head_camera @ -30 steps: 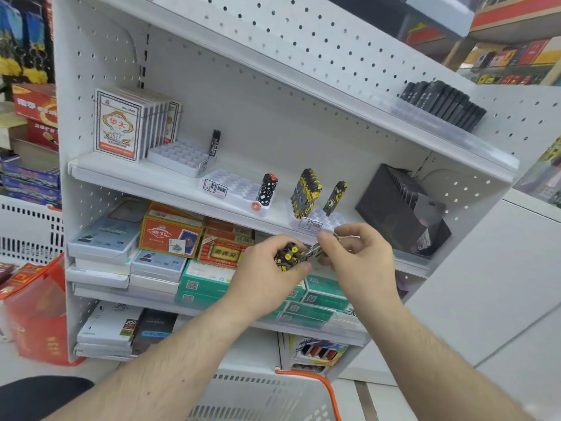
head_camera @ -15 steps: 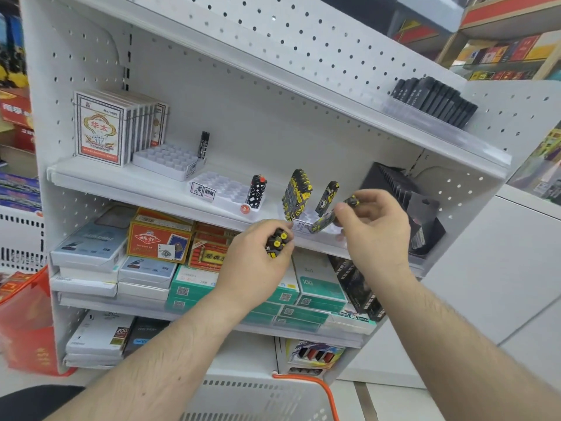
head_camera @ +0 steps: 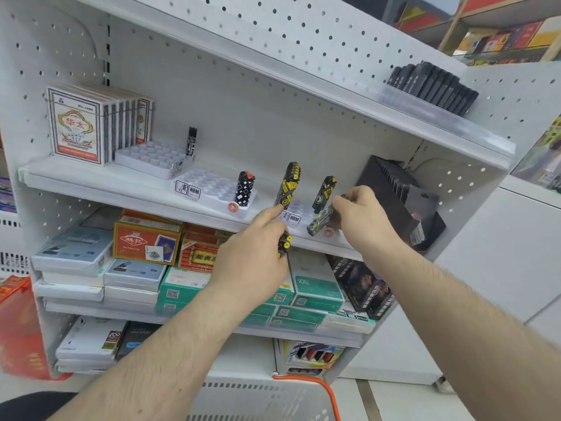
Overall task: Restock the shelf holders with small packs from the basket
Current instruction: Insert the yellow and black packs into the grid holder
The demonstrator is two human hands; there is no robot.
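Small pack (head_camera: 320,220) pinched in right hand (head_camera: 361,220) at holder (head_camera: 296,218); more packs (head_camera: 284,244) gripped in left hand (head_camera: 255,253).

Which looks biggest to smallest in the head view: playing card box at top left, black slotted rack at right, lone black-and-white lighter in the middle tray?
1. Black slotted rack, though it sits nearer the camera, so its lead over the box is unsure.
2. Playing card box, close behind.
3. Black-and-white lighter, clearly smallest.
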